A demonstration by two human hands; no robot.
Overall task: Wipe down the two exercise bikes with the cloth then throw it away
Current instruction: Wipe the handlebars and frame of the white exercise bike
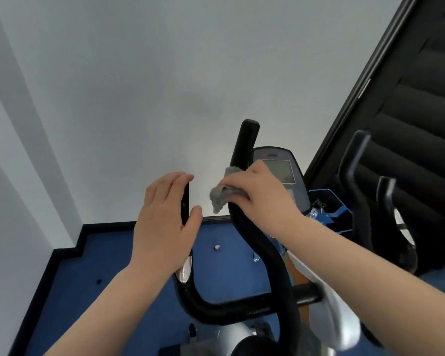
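Your right hand (258, 195) grips the right handlebar (244, 160) of the near exercise bike (244, 312), fingers curled over the bar with the grey cloth (220, 196) bunched under them. The cloth is pressed against the black grip, a fold poking out above your knuckles and a loose corner hanging off the left side of the bar. That bar rises past your hand to a rounded black tip.

Your left hand (165, 222) is on the left handlebar (185, 201) — fingers straight and together along the far side of the grip, thumb on the near side, so the bar sits between them. Loose hold, not a tight fist. Below your palm the grip ends in a silver sensor plate (186, 269), then the black tube curves down and across to join the right bar.

The console (283, 173), with its grey screen, sits just behind your right hand, partly hidden by it. Beneath it you see the bike's silver and white frame, plus a blurred patch of orange.

The second bike (357, 191) stands to the right, close beside the first — its black handlebars and some blue frame show, the rest is cut off or dark. Behind it a black slatted panel (416, 104) leans up the right edge. The floor (108, 273) is blue with a black skirting strip where it meets the pale wall (126, 86).
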